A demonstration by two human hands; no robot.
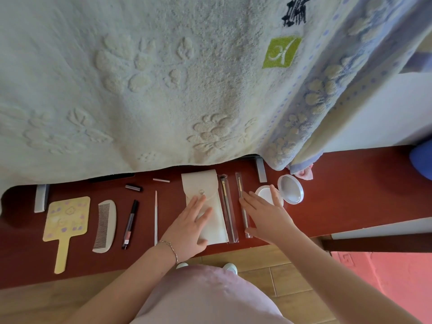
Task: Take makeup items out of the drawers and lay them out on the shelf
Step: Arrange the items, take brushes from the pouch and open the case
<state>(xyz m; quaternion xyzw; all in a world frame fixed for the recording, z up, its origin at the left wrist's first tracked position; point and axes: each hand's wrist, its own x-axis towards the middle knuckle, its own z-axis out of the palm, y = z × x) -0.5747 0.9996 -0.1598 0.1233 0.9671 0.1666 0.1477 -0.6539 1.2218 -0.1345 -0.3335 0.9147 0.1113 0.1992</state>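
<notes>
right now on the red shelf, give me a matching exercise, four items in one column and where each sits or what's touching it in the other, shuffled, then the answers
Items
1. hand mirror
2. white pouch
3. compact
4. comb

Places
A. lying open at the right end of the row, by the right hand
B. under the flat fingers of the left hand
C. far left end of the row, handle toward the person
D. between the hand mirror and the black pen

Pairs: 1-C, 2-B, 3-A, 4-D

A pale embossed towel (pixel 140 90) hangs above; wooden floor (pixel 268 272) lies below.
</notes>
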